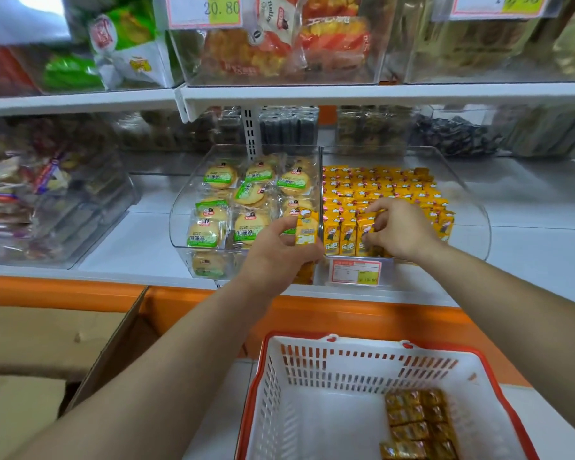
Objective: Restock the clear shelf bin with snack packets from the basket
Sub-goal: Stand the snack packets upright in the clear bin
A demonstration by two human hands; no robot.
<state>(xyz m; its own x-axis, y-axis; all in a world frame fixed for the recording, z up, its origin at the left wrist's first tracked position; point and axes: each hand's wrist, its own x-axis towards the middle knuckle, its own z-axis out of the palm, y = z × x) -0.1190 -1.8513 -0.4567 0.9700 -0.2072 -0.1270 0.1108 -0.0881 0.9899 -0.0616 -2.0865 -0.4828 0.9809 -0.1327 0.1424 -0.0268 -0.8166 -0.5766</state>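
My left hand is curled around a small stack of yellow snack packets, held upright at the front edge of the shelf, directly over the divider between the two bins. My right hand is inside the clear shelf bin, with thumb and fingers pinching one packet in the front row, apparently to seat it upright against its neighbours. The bin's rear and middle rows are packed with the same yellow packets; the front row near the price tag is partly filled. More packets lie in the near right corner of the basket, so I judge the restock well advanced but not finished. Risks noted: the left-hand stack sits just at the boundary with the biscuit bin, and a loose grip could drop a packet into the wrong compartment among the round biscuits. The front row stands on end and close to the open front lip; a nudge from my right fingers could topple several, or push one over the lip onto the shelf edge. Forcing packets into a tight row could crush them.
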